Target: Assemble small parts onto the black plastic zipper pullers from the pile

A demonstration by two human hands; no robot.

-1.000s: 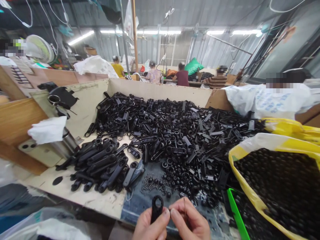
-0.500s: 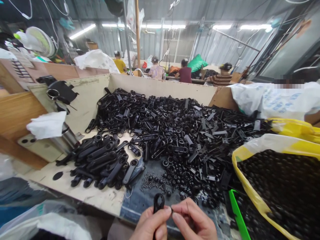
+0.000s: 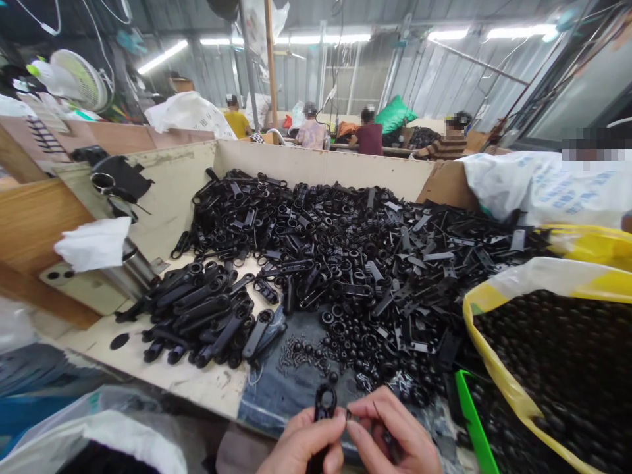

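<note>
At the bottom centre my left hand is closed round a black plastic arm with a ring end, held upright. My right hand pinches a tiny dark piece right beside that ring, and a thin rod-like tool runs through its fingers. Both hands hover over the near edge of a wooden work tray. Ahead lies a large heap of black plastic parts, a stack of assembled black arms and a scatter of small screws.
A yellow bag of small black pieces stands at the right, with a green bin edge beside it. A steel cup under white tissue and a phone sit at the left. Other people work at far tables.
The view has drifted slightly, with my hands now lower and further right in the frame. The right fingertips have closed in on the ring end of the arm.
</note>
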